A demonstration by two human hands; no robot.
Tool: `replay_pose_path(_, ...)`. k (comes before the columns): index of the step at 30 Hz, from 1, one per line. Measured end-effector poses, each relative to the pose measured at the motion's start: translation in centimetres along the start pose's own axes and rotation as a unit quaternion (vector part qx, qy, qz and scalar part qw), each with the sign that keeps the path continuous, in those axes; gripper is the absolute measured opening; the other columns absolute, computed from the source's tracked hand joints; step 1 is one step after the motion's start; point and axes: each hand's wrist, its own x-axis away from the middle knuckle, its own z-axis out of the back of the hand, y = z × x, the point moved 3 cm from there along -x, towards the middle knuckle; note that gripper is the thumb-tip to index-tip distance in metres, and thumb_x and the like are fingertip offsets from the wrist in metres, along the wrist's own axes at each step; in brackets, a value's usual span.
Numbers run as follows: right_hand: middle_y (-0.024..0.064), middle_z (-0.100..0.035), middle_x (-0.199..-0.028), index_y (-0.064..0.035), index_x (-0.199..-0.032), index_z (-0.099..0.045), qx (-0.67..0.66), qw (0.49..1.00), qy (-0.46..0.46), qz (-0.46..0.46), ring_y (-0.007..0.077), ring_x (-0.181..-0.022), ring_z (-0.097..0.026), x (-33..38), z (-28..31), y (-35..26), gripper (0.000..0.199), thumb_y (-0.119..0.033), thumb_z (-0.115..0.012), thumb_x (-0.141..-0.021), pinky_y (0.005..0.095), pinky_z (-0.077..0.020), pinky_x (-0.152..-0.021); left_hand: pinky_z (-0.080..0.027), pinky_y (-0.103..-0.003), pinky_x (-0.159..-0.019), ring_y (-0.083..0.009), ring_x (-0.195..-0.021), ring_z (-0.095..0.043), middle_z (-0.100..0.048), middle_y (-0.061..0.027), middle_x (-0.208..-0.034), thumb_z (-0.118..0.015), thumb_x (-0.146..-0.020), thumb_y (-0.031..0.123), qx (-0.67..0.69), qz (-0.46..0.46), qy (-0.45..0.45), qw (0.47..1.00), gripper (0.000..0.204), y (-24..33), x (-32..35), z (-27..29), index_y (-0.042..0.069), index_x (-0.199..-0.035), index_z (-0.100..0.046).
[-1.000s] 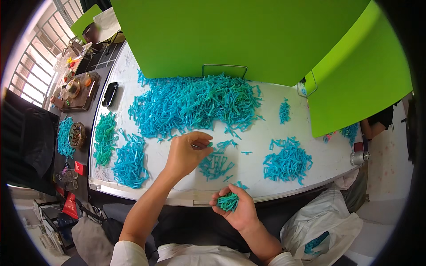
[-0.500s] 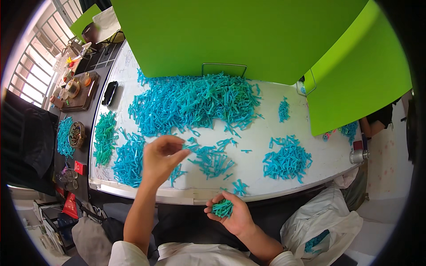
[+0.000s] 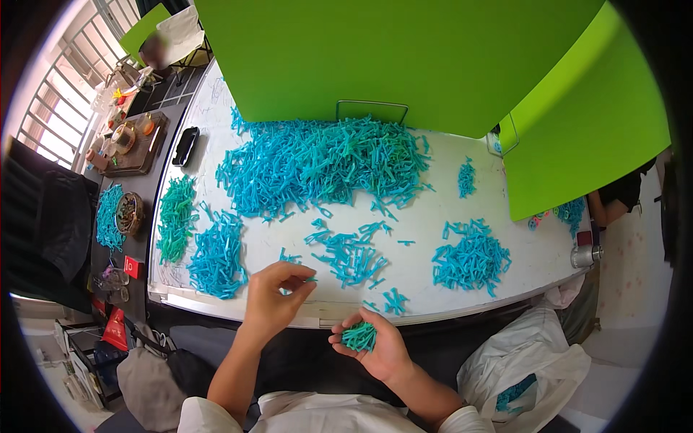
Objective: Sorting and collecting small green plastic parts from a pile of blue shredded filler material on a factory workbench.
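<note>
My left hand (image 3: 274, 299) hovers over the table's near edge, thumb and forefinger pinched on a small green plastic piece (image 3: 311, 280) whose tip just shows. My right hand (image 3: 386, 350) is cupped palm up, just off the near edge, with a bundle of thin green plastic pieces (image 3: 359, 336) in it. Between and beyond the hands lies a loose scatter of blue forked plastic pieces (image 3: 351, 263). A smaller blue cluster (image 3: 395, 302) sits close to my right fingertips. Part of another small group (image 3: 289, 257) shows just past my left hand.
A large blue-green heap (image 3: 325, 162) spreads along the back, below an upright green board (image 3: 404, 58). Blue piles stand at left (image 3: 218, 256) and right (image 3: 473, 256), with a green pile (image 3: 177, 220) farther left. A white sack (image 3: 523, 353) is at lower right; another person's arm (image 3: 613, 211) shows beyond.
My left hand has come down and nearer to my right hand, now with a green piece in its pinch. My right hand stays nearly still; the view has shifted slightly.
</note>
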Motion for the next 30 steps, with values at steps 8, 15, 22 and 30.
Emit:
replay_pose_path(8, 0.0214, -0.074, -0.108, -0.0005, -0.101, -0.070, -0.001, 1.000, 0.030, 0.008, 0.0374, -0.103, -0.073, 0.4, 0.6, 0.1, 0.040, -0.037, -0.056, -0.107, 0.0478, -0.0620, -0.089, -0.059, -0.030, -0.068, -0.0203, -0.076, -0.075, -0.072, -0.0110, -0.090, -0.080, -0.083, -0.001, -0.022, -0.067, -0.063, 0.996, 0.017, 1.3, -0.2, -4.3, 0.002, -0.100, -0.078)
replay_pose_path(15, 0.0214, -0.074, -0.108, -0.0006, -0.101, -0.070, -0.004, 1.000, 0.022, 0.005, 0.0373, -0.103, -0.073, 0.4, 1.0, -0.1, 0.039, -0.037, -0.057, -0.106, 0.0488, -0.0616, -0.090, -0.059, -0.033, -0.068, -0.0231, -0.076, -0.075, -0.072, -0.0119, -0.090, -0.080, -0.085, 0.004, -0.059, -0.081, -0.039, 0.994, 0.015, 1.5, -1.1, -5.0, 0.003, -0.101, -0.078)
replay_pose_path(22, 0.0225, -0.073, -0.110, 0.0026, -0.105, -0.067, -0.003, 1.000, 0.012, 0.003, 0.0378, -0.106, -0.072, 0.3, 1.0, -0.1, 0.038, -0.033, -0.053, -0.108, 0.0498, -0.0605, -0.095, -0.058, -0.032, -0.066, -0.0225, -0.071, -0.072, -0.073, -0.0110, -0.091, -0.080, -0.082, 0.001, -0.170, -0.136, 0.046, 0.975, 0.012, 1.8, -6.6, -4.7, 0.002, -0.093, -0.078)
replay_pose_path(30, 0.0201, -0.074, -0.108, -0.0004, -0.101, -0.069, 0.001, 1.000, 0.030, 0.000, 0.0368, -0.104, -0.073, 0.3, 0.9, 0.1, 0.038, -0.035, -0.055, -0.106, 0.0483, -0.0613, -0.091, -0.057, -0.041, -0.070, -0.0324, -0.078, -0.072, -0.074, -0.0120, -0.090, -0.079, -0.084, 0.011, -0.260, -0.195, 0.062, 0.944, 0.012, 0.8, -11.1, -6.9, 0.005, -0.094, -0.078)
